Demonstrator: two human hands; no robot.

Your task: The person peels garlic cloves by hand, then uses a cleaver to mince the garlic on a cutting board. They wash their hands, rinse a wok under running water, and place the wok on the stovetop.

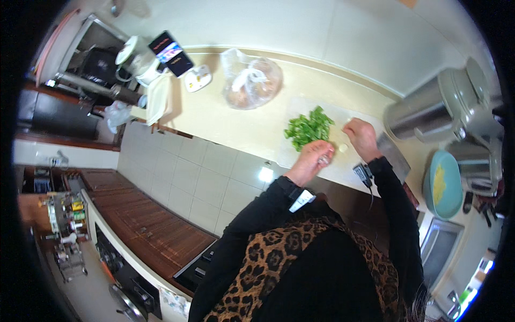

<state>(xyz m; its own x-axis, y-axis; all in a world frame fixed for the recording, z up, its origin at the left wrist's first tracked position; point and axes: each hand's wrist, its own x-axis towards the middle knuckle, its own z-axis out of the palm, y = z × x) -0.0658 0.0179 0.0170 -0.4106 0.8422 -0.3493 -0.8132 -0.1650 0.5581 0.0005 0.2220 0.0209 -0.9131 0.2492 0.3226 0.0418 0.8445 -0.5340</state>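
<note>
A pale cutting board point(298, 161) holds a pile of chopped greens point(308, 126) and small pale pieces point(343, 147), perhaps garlic. My left hand point(314, 158) is closed on a small whitish piece, just below the greens. My right hand point(360, 137) is closed at the right of the greens, fingertips together; what they hold, if anything, is too small to name. A cleaver point(394, 158) lies at the board's right side, beside my right wrist.
A plastic bag point(249, 80), phone point(170, 53), small white dish point(197, 79) and cream tray point(158, 99) stand leftward. A steel container point(424, 104) and light blue bowl of yellow shreds point(445, 185) are at right. A stove point(134, 290) shows lower left.
</note>
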